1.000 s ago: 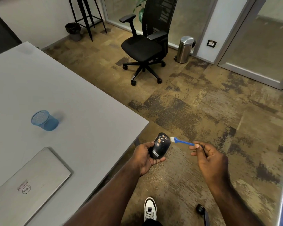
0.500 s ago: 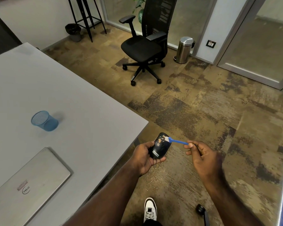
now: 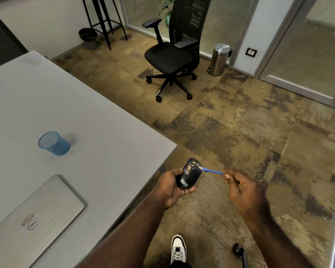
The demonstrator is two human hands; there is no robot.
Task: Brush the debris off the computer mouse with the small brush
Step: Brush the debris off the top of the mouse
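Silver metal showed at the far left, where a closed laptop (image 3: 33,215) was seen lying flat on the grey counter (image 3: 97,117) near its close edge. Beyond the laptop, a blue mesh cup (image 3: 53,143) was set upright on the counter, well apart from the laptop.

Just past the counter's corner, above the patterned carpet (image 3: 249,132), the computer mouse (image 3: 190,174) was held in the left hand (image 3: 171,187). The left grip was closed around the mouse, with the thumb along its near edge and the fingers wrapped at its left side. The dark shell was turned up toward the camera, and pale specks of debris (image 3: 191,166) were seen scattered on its upper part. A small label was visible near its lower end.

At the mouse's right edge, the white tip of the small brush (image 3: 211,171) was laid touching the shell, just beside the debris. Its thin blue handle was run rightward into the right hand (image 3: 242,188), whose grip was pinched closed on the handle's end. That hand was blurred, so the exact finger placement could not be told for certain.

Below the hands, a white shoe (image 3: 178,249) was planted on the carpet. Farther back, a black office chair (image 3: 174,53) and a steel pedal bin (image 3: 219,59) were stood by the glass wall.
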